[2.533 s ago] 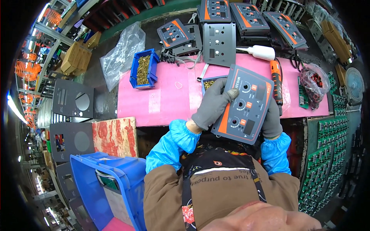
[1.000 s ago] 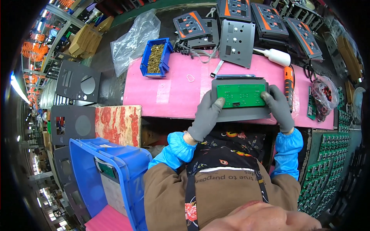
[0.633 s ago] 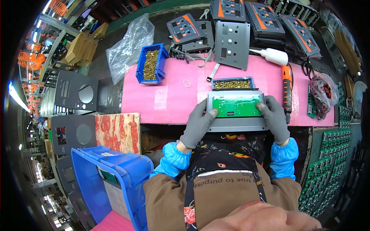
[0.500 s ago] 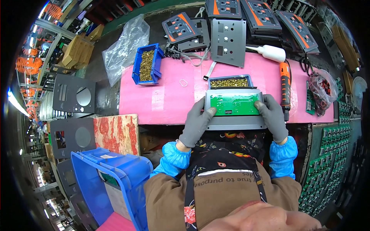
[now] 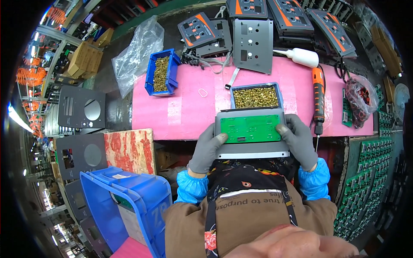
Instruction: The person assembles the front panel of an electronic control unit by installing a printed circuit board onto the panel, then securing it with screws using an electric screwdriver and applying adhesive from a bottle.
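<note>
Between my gloved hands is a grey metal panel (image 5: 254,150) with a green circuit board (image 5: 251,129) lying on its face. My left hand (image 5: 207,148) grips the panel's left edge, its thumb at the board's left end. On the other side my right hand (image 5: 299,142) holds the right edge, thumb pressed on the board's right end. The panel is at the near edge of the pink mat, above my lap. Just beyond it stands a blue tray of brass screws (image 5: 256,98), its near side hidden by the panel.
An orange electric screwdriver (image 5: 318,94) lies right of my hands. Beyond the mat are a white bottle (image 5: 303,57), a bare grey panel (image 5: 253,45) and stacked control panels (image 5: 290,19). Another blue screw bin (image 5: 162,73) stands left. A blue crate (image 5: 124,206) is beside me; circuit boards (image 5: 365,180) fill the right.
Both hands have drawn the panel and board toward me and slightly left. More of the screw tray now shows behind it.
</note>
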{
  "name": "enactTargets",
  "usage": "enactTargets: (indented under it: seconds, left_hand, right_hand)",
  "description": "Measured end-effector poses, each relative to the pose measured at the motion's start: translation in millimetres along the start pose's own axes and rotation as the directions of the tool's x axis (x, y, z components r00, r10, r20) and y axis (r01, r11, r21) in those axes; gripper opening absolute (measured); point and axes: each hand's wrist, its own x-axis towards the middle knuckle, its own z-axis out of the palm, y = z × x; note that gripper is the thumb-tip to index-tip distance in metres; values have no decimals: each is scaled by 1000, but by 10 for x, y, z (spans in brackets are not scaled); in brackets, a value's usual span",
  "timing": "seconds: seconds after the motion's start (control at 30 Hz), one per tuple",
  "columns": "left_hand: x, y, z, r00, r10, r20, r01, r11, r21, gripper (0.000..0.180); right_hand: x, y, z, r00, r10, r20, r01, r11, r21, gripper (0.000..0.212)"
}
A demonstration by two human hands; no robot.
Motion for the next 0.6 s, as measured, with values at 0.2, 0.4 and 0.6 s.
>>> enactTargets:
  seconds: [0.2, 0.4, 0.6]
  left_hand:
    - [-115, -203, -111, 995, 101, -26, -103, 988, -116, 49]
    - [-152, -190, -83, 994, 111, -22, -113, 986, -121, 47]
    - [-120, -171, -120, 990, 133, -45, -138, 983, -123, 46]
  right_hand:
    - [213, -136, -203, 985, -155, -76, 149, 986, -74, 26]
    - [253, -31, -145, 960, -238, -145, 221, 967, -125, 24]
    - [146, -12, -82, 973, -180, -145, 169, 982, -86, 23]
